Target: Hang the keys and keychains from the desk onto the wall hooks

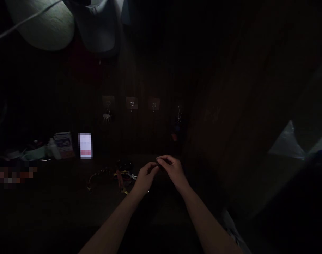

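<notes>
Fingertips of my left hand (pixel 147 176) and my right hand (pixel 171 170) meet over a dark surface, both closed in a pinch. Between them is a small dark object (pixel 158 163), too dim and covered by fingers to name. Just left of my left hand lies a tangle of keys and straps (pixel 121 178), with yellow and reddish-brown pieces showing. A braided cord (pixel 97 173) curves out from it to the left. Some metal pieces of the tangle reach close to my left wrist.
Wall hooks run in a row behind; a bunch of keys (pixel 106 116) hangs at the left and a keyring (pixel 178 118) at the right. A small box (pixel 64 144) and a white bottle (pixel 54 149) stand left. Caps (pixel 97 31) hang above. Light is very low.
</notes>
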A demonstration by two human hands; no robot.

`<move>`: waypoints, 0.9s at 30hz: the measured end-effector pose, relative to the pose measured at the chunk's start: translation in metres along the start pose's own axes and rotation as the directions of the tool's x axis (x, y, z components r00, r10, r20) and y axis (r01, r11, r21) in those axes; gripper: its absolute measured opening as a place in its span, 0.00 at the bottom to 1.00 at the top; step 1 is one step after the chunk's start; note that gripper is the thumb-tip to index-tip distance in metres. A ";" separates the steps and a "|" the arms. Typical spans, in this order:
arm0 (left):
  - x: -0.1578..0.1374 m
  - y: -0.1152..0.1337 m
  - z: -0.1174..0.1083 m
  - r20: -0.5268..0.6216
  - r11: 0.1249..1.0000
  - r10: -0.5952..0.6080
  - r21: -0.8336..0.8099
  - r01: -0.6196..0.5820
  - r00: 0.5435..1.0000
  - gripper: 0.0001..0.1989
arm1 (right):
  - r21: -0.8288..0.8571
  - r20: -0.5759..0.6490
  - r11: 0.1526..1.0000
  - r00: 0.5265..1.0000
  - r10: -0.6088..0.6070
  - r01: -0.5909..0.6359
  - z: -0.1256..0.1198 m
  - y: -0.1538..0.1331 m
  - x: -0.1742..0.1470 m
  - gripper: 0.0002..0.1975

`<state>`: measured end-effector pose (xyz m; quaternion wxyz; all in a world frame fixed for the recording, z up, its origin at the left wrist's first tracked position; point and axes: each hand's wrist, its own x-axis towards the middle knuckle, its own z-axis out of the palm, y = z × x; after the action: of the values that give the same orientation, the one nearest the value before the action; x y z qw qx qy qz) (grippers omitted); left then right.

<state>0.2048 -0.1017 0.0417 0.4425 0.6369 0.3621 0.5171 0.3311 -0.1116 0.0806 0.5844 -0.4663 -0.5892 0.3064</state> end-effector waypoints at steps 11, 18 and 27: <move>-0.005 0.001 0.000 0.096 0.796 -0.297 -0.525 0.302 0.950 0.19 | 0.146 0.050 0.976 0.987 0.155 -0.160 0.001 -0.001 -0.001 0.12; -0.013 0.011 -0.005 0.240 0.703 -0.336 -0.580 0.412 0.911 0.16 | 0.135 0.040 0.974 0.983 0.180 -0.184 -0.003 0.004 -0.002 0.12; -0.014 0.012 -0.006 0.259 0.745 -0.372 -0.490 0.453 0.891 0.18 | 0.179 0.030 0.951 0.968 0.251 -0.252 -0.005 -0.001 -0.005 0.12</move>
<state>0.1958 -0.1180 0.0490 0.7313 0.4263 0.3013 0.4389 0.3351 -0.1170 0.0804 0.5784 -0.4814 -0.4968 0.4323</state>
